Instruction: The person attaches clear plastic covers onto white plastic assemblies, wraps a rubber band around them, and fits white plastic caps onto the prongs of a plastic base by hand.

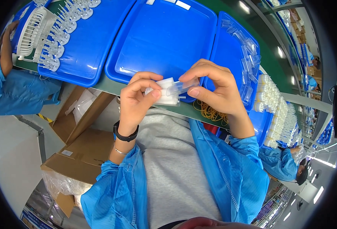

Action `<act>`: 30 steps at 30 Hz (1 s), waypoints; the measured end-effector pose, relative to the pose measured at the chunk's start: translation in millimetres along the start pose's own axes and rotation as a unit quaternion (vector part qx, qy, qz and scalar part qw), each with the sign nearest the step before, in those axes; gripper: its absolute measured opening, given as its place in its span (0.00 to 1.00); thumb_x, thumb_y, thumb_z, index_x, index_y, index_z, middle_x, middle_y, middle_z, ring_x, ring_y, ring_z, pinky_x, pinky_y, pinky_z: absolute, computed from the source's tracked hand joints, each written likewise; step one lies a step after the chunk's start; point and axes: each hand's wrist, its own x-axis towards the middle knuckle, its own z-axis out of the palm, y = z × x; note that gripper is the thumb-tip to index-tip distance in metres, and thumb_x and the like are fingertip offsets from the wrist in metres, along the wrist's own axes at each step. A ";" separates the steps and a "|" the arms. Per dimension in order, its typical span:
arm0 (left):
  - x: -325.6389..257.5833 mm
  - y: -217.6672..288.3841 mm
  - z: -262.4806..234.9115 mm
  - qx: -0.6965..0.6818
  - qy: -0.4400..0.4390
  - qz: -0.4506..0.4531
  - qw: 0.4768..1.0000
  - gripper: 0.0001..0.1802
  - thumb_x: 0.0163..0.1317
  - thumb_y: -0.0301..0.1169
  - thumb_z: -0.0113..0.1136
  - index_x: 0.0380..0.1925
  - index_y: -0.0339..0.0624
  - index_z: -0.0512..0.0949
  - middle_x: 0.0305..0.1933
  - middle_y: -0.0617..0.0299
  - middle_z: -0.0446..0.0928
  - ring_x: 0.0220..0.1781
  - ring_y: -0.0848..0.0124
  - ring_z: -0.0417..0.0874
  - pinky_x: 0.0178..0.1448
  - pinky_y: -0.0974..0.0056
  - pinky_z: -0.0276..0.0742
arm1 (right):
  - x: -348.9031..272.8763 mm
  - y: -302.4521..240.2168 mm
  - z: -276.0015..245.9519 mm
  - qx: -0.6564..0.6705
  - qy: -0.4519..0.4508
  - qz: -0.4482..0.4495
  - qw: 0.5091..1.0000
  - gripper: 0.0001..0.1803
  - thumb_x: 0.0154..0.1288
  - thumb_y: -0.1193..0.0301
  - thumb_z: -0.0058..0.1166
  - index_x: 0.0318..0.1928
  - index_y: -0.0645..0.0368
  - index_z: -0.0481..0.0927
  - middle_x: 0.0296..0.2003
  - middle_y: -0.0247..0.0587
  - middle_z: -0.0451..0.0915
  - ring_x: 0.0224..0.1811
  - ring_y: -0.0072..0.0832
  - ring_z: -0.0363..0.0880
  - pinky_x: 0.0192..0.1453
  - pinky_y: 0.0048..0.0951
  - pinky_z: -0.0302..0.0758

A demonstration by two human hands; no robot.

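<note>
In front of my chest, over the bench's near edge, I hold small parts between both hands. My left hand (138, 95) is closed in a pinch on a white plastic part (167, 99) with a clear edge. Between the thumb and fingers of my right hand (218, 86) is a clear plastic sleeve (182, 87). Its left end meets the white part; whether it sits around it or only against it, I cannot tell. More clear sleeves (249, 61) lie in the right-hand blue tray (223, 53).
The middle blue tray (164, 42) has a few white pieces at its far edge. Clear pronged parts (56, 42) line the left tray (96, 38). Rubber bands (210, 112) and stacked white parts (269, 99) are at right. Cardboard boxes (80, 152) stand below left. Co-workers' blue sleeves (279, 162) show both sides.
</note>
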 end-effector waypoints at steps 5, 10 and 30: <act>-1.5 -5.5 0.2 -0.026 -0.007 -0.014 1.000 0.11 0.52 0.18 0.62 0.37 0.34 0.78 0.50 0.54 0.72 0.49 0.69 0.75 0.52 0.67 0.71 | -4.6 7.0 2.3 -0.027 0.012 -0.001 1.000 0.12 0.54 0.79 0.60 0.41 0.66 0.79 0.33 0.42 0.80 0.36 0.26 0.78 0.41 0.25 0.73; 0.1 1.1 5.7 -0.037 -0.018 -0.008 0.999 0.14 0.49 0.18 0.65 0.38 0.35 0.77 0.51 0.54 0.71 0.50 0.69 0.76 0.52 0.67 0.74 | -4.3 11.2 9.6 0.004 0.085 -0.047 0.995 0.12 0.54 0.77 0.63 0.41 0.62 0.81 0.34 0.39 0.82 0.34 0.23 0.81 0.37 0.22 0.75; -2.2 2.6 1.9 -0.070 -0.011 -0.018 0.997 0.13 0.53 0.18 0.60 0.40 0.32 0.75 0.49 0.52 0.74 0.49 0.69 0.76 0.53 0.66 0.72 | -4.0 9.6 3.2 -0.071 0.051 -0.088 0.992 0.12 0.52 0.76 0.63 0.39 0.61 0.82 0.35 0.40 0.83 0.39 0.31 0.80 0.43 0.29 0.76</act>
